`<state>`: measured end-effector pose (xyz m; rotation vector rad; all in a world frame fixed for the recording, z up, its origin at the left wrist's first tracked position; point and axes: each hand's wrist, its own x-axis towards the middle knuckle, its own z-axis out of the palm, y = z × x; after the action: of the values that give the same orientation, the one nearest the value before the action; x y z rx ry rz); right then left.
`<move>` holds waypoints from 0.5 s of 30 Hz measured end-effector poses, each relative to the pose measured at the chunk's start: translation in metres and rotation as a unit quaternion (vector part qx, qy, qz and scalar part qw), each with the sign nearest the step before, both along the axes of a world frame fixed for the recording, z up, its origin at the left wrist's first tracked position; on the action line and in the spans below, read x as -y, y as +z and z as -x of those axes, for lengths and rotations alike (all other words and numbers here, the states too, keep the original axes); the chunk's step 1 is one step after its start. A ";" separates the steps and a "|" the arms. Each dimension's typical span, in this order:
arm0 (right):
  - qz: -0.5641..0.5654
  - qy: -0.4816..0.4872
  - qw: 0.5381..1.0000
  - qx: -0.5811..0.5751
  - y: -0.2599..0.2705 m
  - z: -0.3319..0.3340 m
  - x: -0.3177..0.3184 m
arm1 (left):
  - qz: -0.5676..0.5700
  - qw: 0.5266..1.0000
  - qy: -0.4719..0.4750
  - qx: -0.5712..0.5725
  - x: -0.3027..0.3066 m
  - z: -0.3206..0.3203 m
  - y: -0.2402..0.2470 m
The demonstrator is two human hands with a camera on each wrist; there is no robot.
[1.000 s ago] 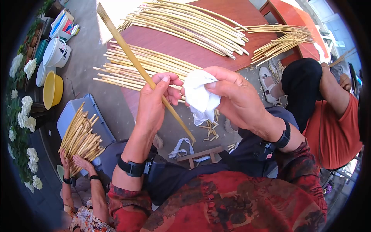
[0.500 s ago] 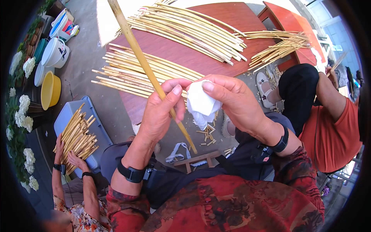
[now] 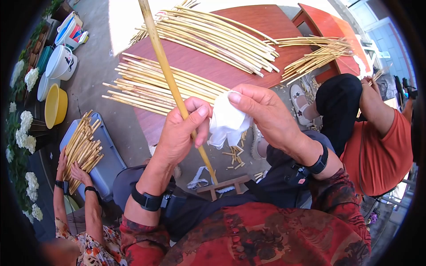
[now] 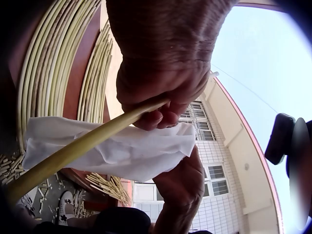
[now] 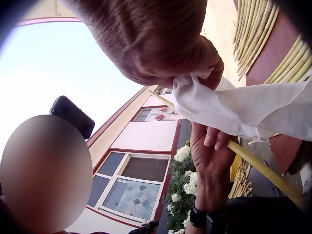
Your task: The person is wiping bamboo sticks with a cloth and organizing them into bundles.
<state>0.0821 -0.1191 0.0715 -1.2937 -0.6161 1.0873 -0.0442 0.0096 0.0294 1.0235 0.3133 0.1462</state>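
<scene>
My left hand (image 3: 179, 131) grips a long yellowish cane stick (image 3: 162, 62) between thumb and fingers. The stick slants from the top of the head view down past my knees. My right hand (image 3: 270, 117) pinches a crumpled white cloth (image 3: 228, 119) by its upper edge, thumb on top. The cloth hangs beside the stick, with the left fingertips right at its near edge. In the left wrist view the stick (image 4: 73, 148) crosses in front of the spread cloth (image 4: 122, 151). From the right wrist, the cloth (image 5: 234, 109) overlaps part of the stick (image 5: 265, 170).
Rows of cane sticks (image 3: 213, 37) lie on a reddish table (image 3: 262, 20). Thinner sticks (image 3: 310, 55) rest at its right. To the left, another person's hands hold a stick bundle (image 3: 84, 148) over a blue-grey bin (image 3: 106, 164). A person in orange (image 3: 372, 146) sits at right.
The stick has swung to stand more upright, its top end moving right. My right hand keeps its pinch on the cloth. The whole scene has shifted slightly left.
</scene>
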 end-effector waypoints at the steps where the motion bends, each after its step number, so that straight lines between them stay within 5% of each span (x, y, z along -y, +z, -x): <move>1: -0.001 0.008 1.000 0.018 -0.002 -0.003 0.001 | -0.012 1.000 0.002 -0.002 0.000 -0.001 0.000; 6: -0.003 0.004 0.999 0.049 -0.007 -0.007 -0.001 | -0.003 1.000 -0.003 -0.020 0.007 -0.003 0.003; 11: 0.016 0.000 0.995 -0.103 -0.002 -0.005 -0.002 | 0.028 0.998 0.048 -0.017 0.000 -0.003 -0.003; 15: 0.063 0.049 0.995 -0.063 -0.005 -0.005 -0.001 | 0.072 0.995 0.067 -0.008 0.000 -0.002 0.003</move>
<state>0.0872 -0.1184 0.0663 -1.3026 -0.5270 1.2960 -0.0419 0.0097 0.0326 0.8609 0.4026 0.2336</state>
